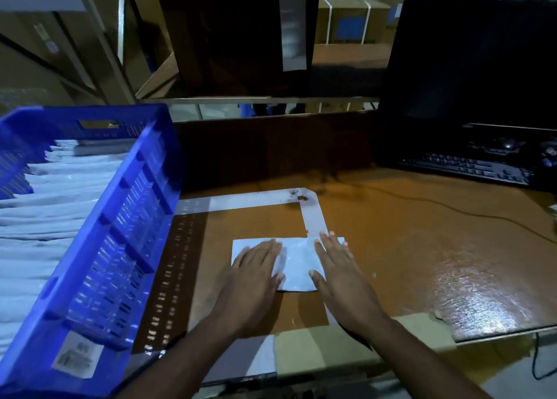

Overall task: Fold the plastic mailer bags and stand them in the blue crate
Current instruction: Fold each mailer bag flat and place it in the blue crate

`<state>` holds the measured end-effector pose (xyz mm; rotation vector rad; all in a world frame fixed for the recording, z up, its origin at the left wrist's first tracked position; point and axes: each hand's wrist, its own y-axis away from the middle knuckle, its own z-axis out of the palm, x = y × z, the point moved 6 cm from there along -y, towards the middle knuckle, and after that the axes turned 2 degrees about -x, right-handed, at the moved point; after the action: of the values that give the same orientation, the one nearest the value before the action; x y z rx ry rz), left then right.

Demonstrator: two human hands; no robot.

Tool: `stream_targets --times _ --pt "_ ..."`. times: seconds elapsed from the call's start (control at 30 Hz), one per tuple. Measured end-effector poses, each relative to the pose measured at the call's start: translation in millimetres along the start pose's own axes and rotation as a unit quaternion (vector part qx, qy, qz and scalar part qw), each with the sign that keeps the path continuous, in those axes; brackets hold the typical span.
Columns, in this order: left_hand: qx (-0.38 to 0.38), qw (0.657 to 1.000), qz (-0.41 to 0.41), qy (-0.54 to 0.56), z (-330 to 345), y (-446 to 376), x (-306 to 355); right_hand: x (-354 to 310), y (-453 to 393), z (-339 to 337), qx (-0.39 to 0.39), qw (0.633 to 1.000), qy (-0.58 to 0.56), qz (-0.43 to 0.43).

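Warehouse packing desk (stacked cartons (346, 21)).

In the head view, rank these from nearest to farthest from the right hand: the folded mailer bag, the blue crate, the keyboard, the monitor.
Measured from the right hand:
1. Folded mailer bag: under its straight fingers, touching.
2. Blue crate: at the table's left, past the left hand.
3. Keyboard: far right, toward the back of the table.
4. Monitor: behind the keyboard, farthest.
The crate and keyboard are fairly close to call.
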<state>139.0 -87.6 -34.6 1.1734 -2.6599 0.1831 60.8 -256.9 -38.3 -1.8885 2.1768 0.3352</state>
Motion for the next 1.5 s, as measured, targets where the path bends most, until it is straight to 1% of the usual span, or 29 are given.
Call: stream_targets --times 0.03,0.1,0.17,0.27,0.4,0.53,0.67,0.73,0.8,0.9,1.0,1.1,1.17,1.23,1.37,1.43,1.5 --pt "-0.012 1.0 -0.001 -0.004 4 -2 -4 2 -1 2 0.001 0.999 0.034 0.001" --pt "-0.025 1.0 0.007 -0.013 12 -2 -10 6 -1 6 -0.008 0.998 0.056 0.006" --pt "-0.021 1.0 0.016 -0.007 16 1 -15 9 -1 10 -0.021 0.998 0.055 0.004" --pt "0.001 1.0 -0.003 0.008 13 0 -20 11 -2 6 -0.009 0.999 0.053 0.002" --pt "0.005 0.999 -0.023 0.03 12 9 -25 14 5 7 -0.015 0.999 0.052 0.001" --pt "0.007 1.0 -0.02 0.003 10 9 -27 16 1 5 -0.022 0.999 0.046 -0.001" --pt "0.005 0.999 -0.035 0.004 10 9 -28 15 3 4 -0.02 1.0 0.017 0.002" --pt "0.001 0.999 -0.047 -0.014 9 17 -31 17 7 1 -0.019 1.0 -0.011 -0.002" --pt "-0.008 0.998 -0.05 -0.037 7 25 -34 20 11 -7 -0.014 0.997 -0.073 -0.011" --pt "-0.011 0.999 -0.052 -0.012 2 33 -40 31 21 -17 -0.012 0.988 -0.153 -0.013" --pt "0.011 1.0 -0.025 0.01 -3 38 -37 36 26 -16 -0.007 0.988 -0.155 -0.018" --pt "0.006 0.999 -0.007 0.045 0 38 -34 31 27 -19 0.019 0.989 -0.146 -0.033" --pt "0.004 0.998 0.002 0.063 0 38 -34 28 29 -22 0.018 0.991 -0.131 -0.026" --pt "0.025 0.996 0.002 0.089 -4 36 -36 26 29 -28 0.035 0.991 -0.125 -0.02" --pt "0.131 0.98 -0.006 0.152 -38 30 -38 26 20 -55 0.093 0.984 -0.15 0.016" --pt "0.181 0.966 -0.032 0.183 -59 27 -38 26 15 -72 0.119 0.976 -0.18 0.022" --pt "0.217 0.942 -0.074 0.244 -77 24 -37 25 10 -89 0.143 0.958 -0.247 0.033"
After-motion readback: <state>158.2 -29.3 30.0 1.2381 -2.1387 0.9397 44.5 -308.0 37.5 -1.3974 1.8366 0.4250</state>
